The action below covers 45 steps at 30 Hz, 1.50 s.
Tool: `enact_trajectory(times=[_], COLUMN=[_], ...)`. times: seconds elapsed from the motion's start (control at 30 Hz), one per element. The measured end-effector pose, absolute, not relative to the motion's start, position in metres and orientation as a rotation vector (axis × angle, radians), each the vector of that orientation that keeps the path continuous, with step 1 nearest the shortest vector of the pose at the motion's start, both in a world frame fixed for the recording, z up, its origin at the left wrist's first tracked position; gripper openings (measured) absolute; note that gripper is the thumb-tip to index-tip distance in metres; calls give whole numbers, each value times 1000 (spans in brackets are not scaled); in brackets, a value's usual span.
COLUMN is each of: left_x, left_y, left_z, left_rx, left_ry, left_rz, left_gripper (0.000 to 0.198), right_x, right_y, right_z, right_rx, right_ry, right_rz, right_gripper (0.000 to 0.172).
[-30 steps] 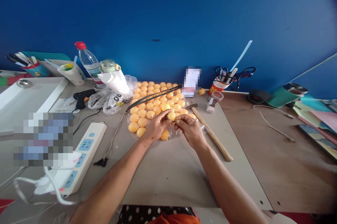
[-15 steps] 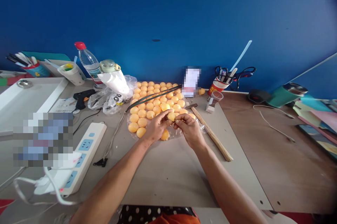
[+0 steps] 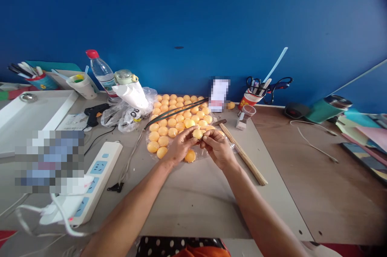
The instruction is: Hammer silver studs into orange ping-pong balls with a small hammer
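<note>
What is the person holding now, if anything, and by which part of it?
A small yellow piece: the left hand holds it by its left side, and the right hand pinches near its right edge.

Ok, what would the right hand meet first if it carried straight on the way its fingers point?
Most likely the yellow ball at the left hand, right in front of the right hand. Depth is unclear, so the left hand itself could come first.
</note>
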State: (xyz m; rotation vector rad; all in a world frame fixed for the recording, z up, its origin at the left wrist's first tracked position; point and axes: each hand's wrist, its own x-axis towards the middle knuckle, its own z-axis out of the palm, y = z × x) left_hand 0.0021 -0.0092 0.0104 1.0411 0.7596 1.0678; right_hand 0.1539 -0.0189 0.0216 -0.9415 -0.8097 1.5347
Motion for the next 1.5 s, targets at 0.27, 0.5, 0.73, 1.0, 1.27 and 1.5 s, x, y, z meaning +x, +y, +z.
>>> enact_trajectory(times=[0.27,0.5,0.73,1.0,1.27,1.5], left_x=[2,1,0,-2,-2,-2], left_y=[-7,-7,-8,-8,-8,-8], left_z=[8,5,16,26,24,27], left_rx=[850,858,755,647,675,700], left_ry=[598,585,590,546,648,666], left_rz=[1102,1097,1084,1067,1087,1094], left_gripper=[43,41,41,49,52,46], right_x=[155,154,155,153,150,149], right_y=[-18,-18,-19,-19,-21,-22], right_z=[24,21,22,20,19,18], right_rx=[-833,-856,-896,-923,-958,-995], right_ry=[-744,-757,-759,-760,-816,-868], right_rz=[1621,1613,1560,1555,1539,1505], right_gripper=[24,25,24,25,26,27])
